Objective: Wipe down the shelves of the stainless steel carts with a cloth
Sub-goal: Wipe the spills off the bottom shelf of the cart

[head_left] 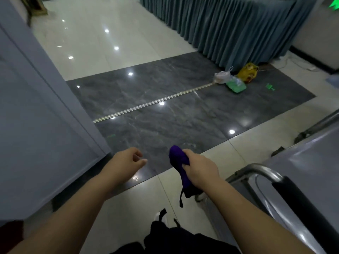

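The floor [88,43] takes up most of what I see: glossy cream tiles crossed by a broad band of dark grey marble-look tiles [183,121], with a thin metal strip [150,103] running slantwise across that band. A tall grey panel [36,116] (a door or a wall face, I cannot tell which) fills my left side down to the floor. Far ahead on the right hangs a pleated teal table skirt [229,24]. At my lower right stands the stainless steel cart [311,162], its flat top shelf bare and shiny, its curved tubular handle [266,170] nearest me with a black grip [302,208] sleeved over it. Near the skirt's hem a yellow bag [247,73], a white plastic bag [222,76] and a green packet [235,86] sit bunched together on the dark tiles. My left hand [126,160] hangs over the floor with its fingers loosely curled, holding nothing. My right hand [200,167] grips the bunched purple cloth [178,160], which pokes out above my fist and trails down below my wrist, just left of the cart handle and not touching any shelf.
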